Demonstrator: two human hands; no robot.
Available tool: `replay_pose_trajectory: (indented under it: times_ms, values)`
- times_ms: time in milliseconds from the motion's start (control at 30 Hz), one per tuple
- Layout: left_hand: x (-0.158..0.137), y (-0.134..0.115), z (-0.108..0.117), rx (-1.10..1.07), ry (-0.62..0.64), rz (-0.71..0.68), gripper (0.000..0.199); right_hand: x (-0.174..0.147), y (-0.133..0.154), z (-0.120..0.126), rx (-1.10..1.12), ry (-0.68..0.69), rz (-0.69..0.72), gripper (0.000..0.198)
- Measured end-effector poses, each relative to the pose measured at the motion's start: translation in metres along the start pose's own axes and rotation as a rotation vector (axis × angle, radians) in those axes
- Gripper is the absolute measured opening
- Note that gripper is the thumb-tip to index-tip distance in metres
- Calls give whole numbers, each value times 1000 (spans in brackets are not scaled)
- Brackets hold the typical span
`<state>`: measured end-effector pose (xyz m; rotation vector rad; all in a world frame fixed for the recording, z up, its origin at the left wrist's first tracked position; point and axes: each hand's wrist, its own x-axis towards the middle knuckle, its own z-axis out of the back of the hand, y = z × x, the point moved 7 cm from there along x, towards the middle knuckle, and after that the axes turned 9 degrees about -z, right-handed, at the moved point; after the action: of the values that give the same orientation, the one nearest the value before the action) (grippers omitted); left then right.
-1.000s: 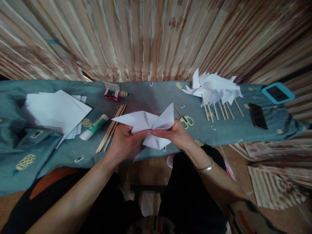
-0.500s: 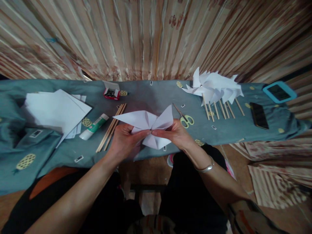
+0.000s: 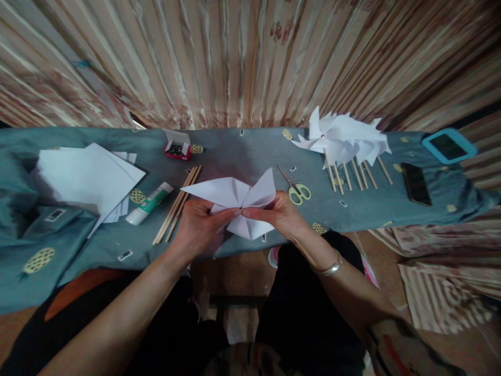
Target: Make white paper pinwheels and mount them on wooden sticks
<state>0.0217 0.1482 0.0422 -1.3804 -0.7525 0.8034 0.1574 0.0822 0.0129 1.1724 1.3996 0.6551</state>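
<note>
A white paper pinwheel (image 3: 223, 191), without a stick, is held up over the near part of the table. My left hand (image 3: 198, 222) grips its left side, thumb pressed at the middle. From the other side my right hand (image 3: 279, 215) pinches it too, and the two thumb tips meet at the centre, where a tiny shiny spot shows. The fingers behind the paper are hidden. Just left of my left hand lie several wooden sticks (image 3: 174, 214). Scissors with pale green handles (image 3: 299, 193) rest beyond my right hand.
A glue stick (image 3: 149, 203) and a stack of white paper (image 3: 86, 175) lie at the left. Behind them stands an open red box (image 3: 178, 149) of small dark pins. Finished pinwheels (image 3: 344, 138) on sticks, a phone (image 3: 416, 184) and a blue-framed device (image 3: 449, 146) are on the right.
Both hands keep nearly the same grip on the pinwheel. A small shiny spot now shows between the thumbs. The whole view has shifted very slightly.
</note>
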Motion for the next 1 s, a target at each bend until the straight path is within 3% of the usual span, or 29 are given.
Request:
replay_pose_trajectory:
  times_ms: [1000]
  values:
    - [1, 0, 0, -60, -10, 38, 19, 2, 0, -3, 48, -45, 5, 30]
